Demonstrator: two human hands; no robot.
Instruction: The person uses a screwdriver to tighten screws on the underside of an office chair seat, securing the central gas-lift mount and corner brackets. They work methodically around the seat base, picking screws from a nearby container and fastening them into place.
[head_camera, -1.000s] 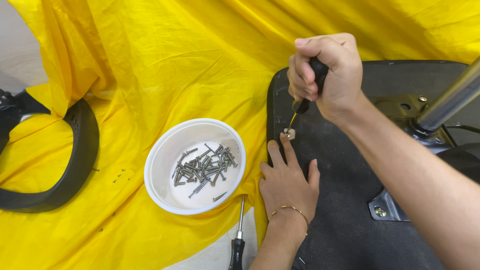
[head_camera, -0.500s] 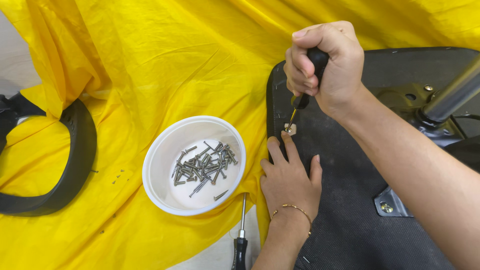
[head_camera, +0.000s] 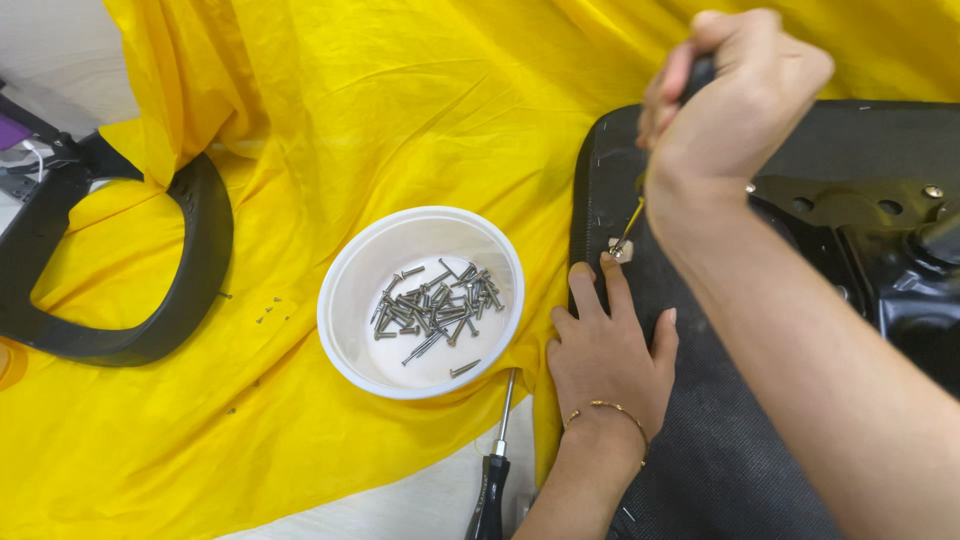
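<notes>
- Right hand (head_camera: 735, 95) is clenched round the dark handle of a screwdriver (head_camera: 628, 228); only its thin yellowish shaft shows below the fist, slanting down to the left.
- Screw with washer (head_camera: 620, 250) sits under the shaft's tip, on the black underside of a chair seat (head_camera: 720, 440).
- Left hand (head_camera: 605, 355) lies flat and unclenched on that seat, gripping nothing, its forefinger tip touching the washer; a thin gold bracelet (head_camera: 605, 408) circles the wrist.
- Just left of the left wrist a second screwdriver (head_camera: 497, 460) lies with its shaft pointing up toward a white bowl (head_camera: 350, 260) of loose screws (head_camera: 435, 305).
- Under the bowl spreads a yellow cloth (head_camera: 350, 100).
- Far left of both hands a curved black armrest (head_camera: 190, 270) rests on the cloth.
- Right of the right forearm, a black metal bracket (head_camera: 860, 205) is fixed to the seat.
</notes>
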